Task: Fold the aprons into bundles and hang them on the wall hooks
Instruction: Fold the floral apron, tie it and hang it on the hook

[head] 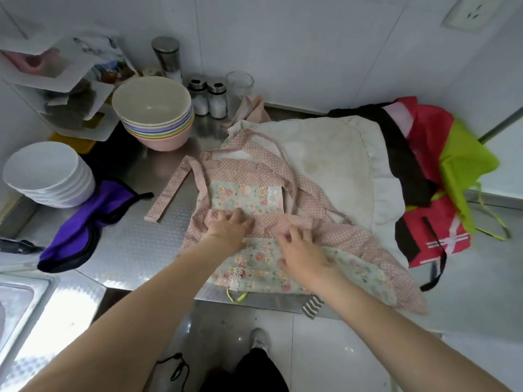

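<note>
- a steel sink (pixel 19 301) sits at the far left edge, set into the metal counter (pixel 135 239)
- a stack of white plates (pixel 48 174) stands on the counter's left side; just right of it lies a purple apron (pixel 85 222) with black trim, crumpled into a long heap
- behind these, a stack of pastel bowls (pixel 154 114) stands near the wall; further right along the wall are a tall steel shaker (pixel 167 56), two small salt jars (pixel 208 99) side by side and a clear glass (pixel 239 83)
- the pink dotted apron (pixel 243 168) with floral panels lies spread in the middle of the counter; one strap (pixel 169 193) trails out to the left, and its lower hem reaches the counter's front edge
- the left hand (pixel 229 227) rests flat on the apron's pink band, fingers straight and spread, pressing the cloth and gripping nothing
- the right hand (pixel 300 250) lies just beside it on the same apron; its fingers are bent at a fold in the pink cloth, but whether they pinch that fold or only push on it cannot be told
- a white ruffled apron (pixel 325 154) lies partly under the pink one, spreading to the right
- at the far right a heap holds a black apron (pixel 402 165), a red apron (pixel 433 236) and a lime green one (pixel 464 171), overlapping each other on the counter
- a white wall socket (pixel 469 12) shows at the top right
- below the counter, one shoe (pixel 259 339) of the person stands on the pale floor
</note>
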`<state>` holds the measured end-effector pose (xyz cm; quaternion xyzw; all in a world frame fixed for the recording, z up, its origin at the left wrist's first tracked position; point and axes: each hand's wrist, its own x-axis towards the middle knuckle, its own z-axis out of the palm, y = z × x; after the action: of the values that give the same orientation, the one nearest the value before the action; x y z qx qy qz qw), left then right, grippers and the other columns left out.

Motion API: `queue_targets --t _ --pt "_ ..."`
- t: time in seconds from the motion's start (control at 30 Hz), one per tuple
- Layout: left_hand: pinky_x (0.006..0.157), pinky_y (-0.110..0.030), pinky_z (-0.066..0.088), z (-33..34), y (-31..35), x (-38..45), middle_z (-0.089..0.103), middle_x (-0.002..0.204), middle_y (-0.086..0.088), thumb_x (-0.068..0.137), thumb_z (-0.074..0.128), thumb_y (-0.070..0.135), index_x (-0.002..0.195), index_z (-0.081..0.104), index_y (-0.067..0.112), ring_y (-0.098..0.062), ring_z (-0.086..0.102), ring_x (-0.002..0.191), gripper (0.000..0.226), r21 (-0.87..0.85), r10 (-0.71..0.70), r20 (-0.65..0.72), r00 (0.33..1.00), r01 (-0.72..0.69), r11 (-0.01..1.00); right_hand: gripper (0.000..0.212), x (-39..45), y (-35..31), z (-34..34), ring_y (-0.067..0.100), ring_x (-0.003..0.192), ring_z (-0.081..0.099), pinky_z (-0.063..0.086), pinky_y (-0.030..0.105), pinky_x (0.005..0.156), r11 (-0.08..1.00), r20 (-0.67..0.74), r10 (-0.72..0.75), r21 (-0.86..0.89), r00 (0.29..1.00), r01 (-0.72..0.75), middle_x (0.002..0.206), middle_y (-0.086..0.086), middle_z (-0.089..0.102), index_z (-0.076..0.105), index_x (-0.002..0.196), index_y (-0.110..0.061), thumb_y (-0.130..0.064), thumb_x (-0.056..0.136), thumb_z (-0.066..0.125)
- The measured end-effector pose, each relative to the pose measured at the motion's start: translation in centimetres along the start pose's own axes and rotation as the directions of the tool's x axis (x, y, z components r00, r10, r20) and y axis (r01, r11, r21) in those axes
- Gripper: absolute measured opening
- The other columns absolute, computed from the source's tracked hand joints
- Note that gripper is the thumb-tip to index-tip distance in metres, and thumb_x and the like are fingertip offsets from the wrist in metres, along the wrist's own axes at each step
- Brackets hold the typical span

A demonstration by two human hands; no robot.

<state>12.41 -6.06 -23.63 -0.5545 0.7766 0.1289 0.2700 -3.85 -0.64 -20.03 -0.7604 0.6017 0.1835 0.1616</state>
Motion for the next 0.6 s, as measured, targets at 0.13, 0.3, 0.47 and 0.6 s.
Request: queue_targets --t 0.13,0.3,0.47,0.6 --pt "0.11 -0.05 0.031 -0.7 0.3 -0.1 -0.012 0.157 -0.007 0.096 0.042 0.044 0.15 -0.006 0.028 -0.046 0.004 0.14 0.073 -0.035 -0.036 0.061 0.998 0.038 0.999 0.077 0.3 3.7 2.3 0.04 0.142 -0.009 0.017 0.072 0.103 0.946 0.28 0.269 0.104 0.922 -0.308 0.156 -0.001 -0.013 -0.005 0.147 -0.041 -0.067 0.087 0.037" --pt "0.106 -0.05 0.034 -1.2 0.7 -0.5 -0.014 0.156 -0.013 0.091 0.038 0.058 0.149 -0.01 0.028 -0.047 0.001 0.141 0.081 0.006 -0.027 0.127 0.992 0.027 1.0 0.091 0.7 5.1 2.5 0.037 0.139 -0.026 0.011 0.071 0.106 0.929 0.345 0.253 0.173 0.904 -0.326 0.152 -0.002 -0.033 -0.018 0.144 -0.043 -0.071 0.082 0.042" --pt "0.106 -0.044 0.038 -2.5 -1.4 1.5 0.021 0.152 -0.008 0.093 0.047 0.038 0.148 0.017 0.028 -0.035 0.034 0.133 0.063 -0.113 0.084 0.176 0.981 -0.065 0.991 0.043 3.3 6.1 -3.9 0.027 0.114 0.053 0.048 0.031 0.085 0.976 0.312 0.124 0.134 0.942 -0.173 0.13 0.013 0.052 0.052 0.122 -0.009 -0.035 0.088 0.057" --pt "0.092 -0.035 0.044 -4.9 -3.0 2.1 0.047 0.134 -0.011 0.095 0.044 0.022 0.137 0.04 0.014 -0.029 0.051 0.117 0.042 -0.346 0.015 -0.068 0.998 -0.038 0.938 0.04 7.0 4.8 -9.4 0.029 0.104 0.057 0.048 0.033 0.08 0.946 -0.164 0.155 0.308 0.974 -0.099 0.115 0.009 0.058 0.055 0.112 -0.009 -0.042 0.088 0.057"
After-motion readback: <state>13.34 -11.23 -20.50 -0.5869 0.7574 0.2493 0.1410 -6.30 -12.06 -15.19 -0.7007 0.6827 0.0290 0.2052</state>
